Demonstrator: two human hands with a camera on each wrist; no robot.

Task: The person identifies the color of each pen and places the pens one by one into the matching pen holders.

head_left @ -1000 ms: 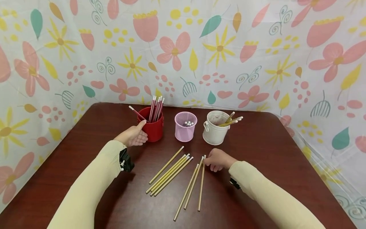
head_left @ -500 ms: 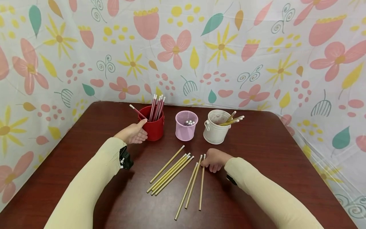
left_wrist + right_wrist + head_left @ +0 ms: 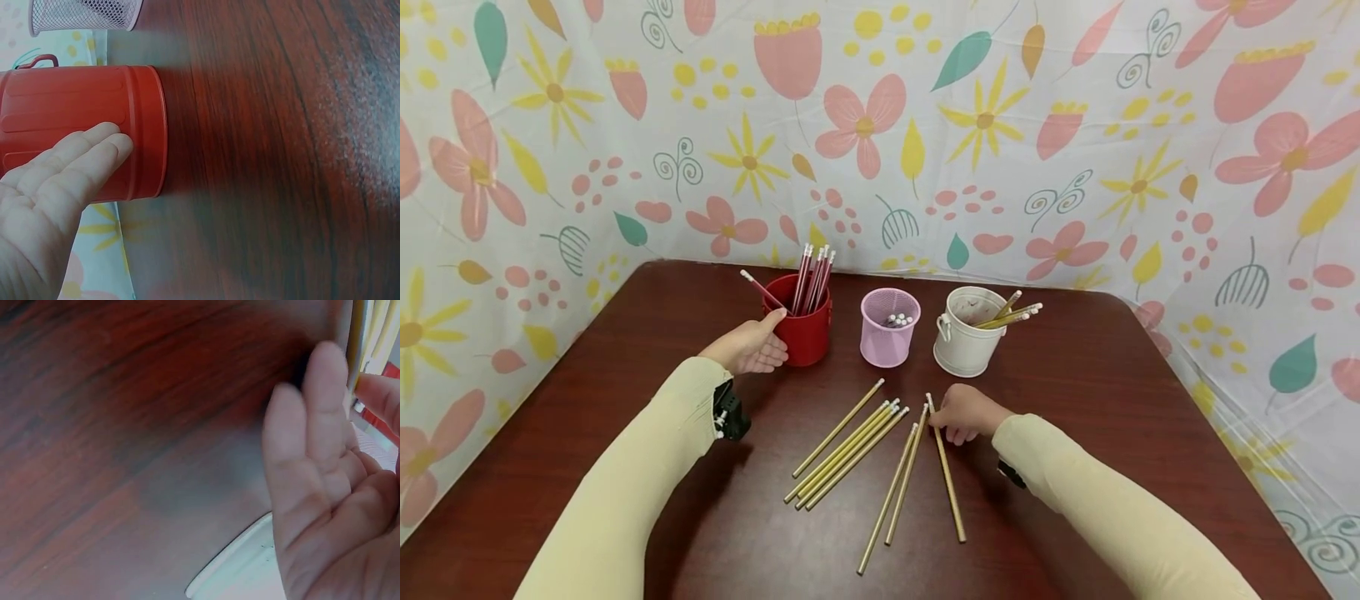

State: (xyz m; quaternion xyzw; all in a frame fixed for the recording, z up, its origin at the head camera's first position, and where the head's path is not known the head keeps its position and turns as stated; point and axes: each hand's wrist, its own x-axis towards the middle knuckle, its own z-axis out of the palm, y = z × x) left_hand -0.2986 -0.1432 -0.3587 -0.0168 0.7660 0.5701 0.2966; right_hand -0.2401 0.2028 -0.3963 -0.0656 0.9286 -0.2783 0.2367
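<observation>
My right hand (image 3: 970, 412) pinches a gold pencil (image 3: 947, 475) near its white eraser end, between thumb and fingers. The pencil slants toward the near side of the table. In the right wrist view the yellow pencil (image 3: 357, 344) shows at the thumb tip, while the other fingers lie along the tabletop. My left hand (image 3: 748, 348) is beside a red bucket (image 3: 808, 342), its thumb at the rim and its fingers stretched along the side. Several dark pink pencils (image 3: 811, 283) stand in that bucket, one leaning left. Two more gold pencils (image 3: 887, 499) lie left of the held one.
Several gold pencils (image 3: 850, 454) lie side by side mid-table. A pink mesh cup (image 3: 885, 346) with white-tipped pencils stands behind them, beside a white bucket (image 3: 962, 354) holding a few gold pencils. A floral cloth (image 3: 880, 125) hangs behind the brown table (image 3: 1075, 375).
The right hand's pencil has swung, its near end moving right, away from the two beside it, and its eraser end slightly left. The left hand stays at the red bucket.
</observation>
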